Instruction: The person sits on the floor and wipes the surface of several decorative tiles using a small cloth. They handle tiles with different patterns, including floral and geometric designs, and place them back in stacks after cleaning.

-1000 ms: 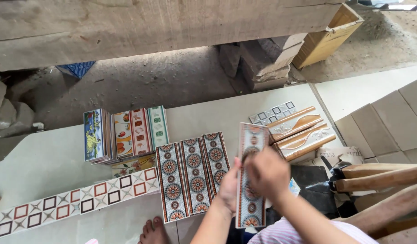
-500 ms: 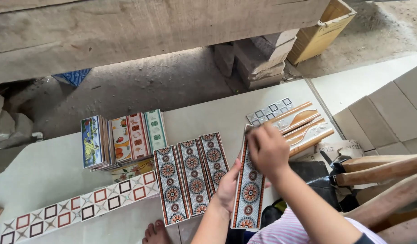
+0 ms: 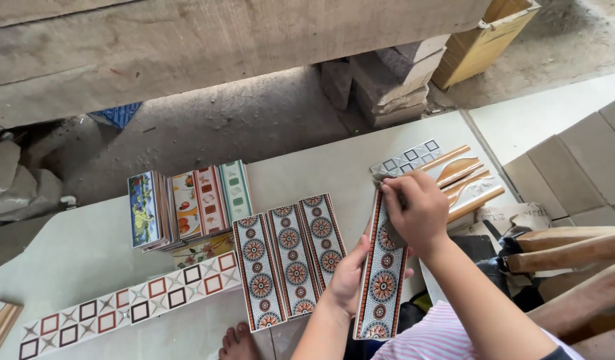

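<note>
Four medallion border tiles (image 3: 291,257) — two hands (image 3: 419,213), one bare foot (image 3: 237,340)

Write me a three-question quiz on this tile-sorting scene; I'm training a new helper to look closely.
1. True or false: both hands hold the same patterned border tile.
2. How many matching medallion tiles lie flat side by side left of it?
A) two B) three C) five
3. Which hand grips the held tile's upper end?

Key:
1. True: the left hand supports its side, the right hand holds the top.
2. B.
3. The right hand.
</note>
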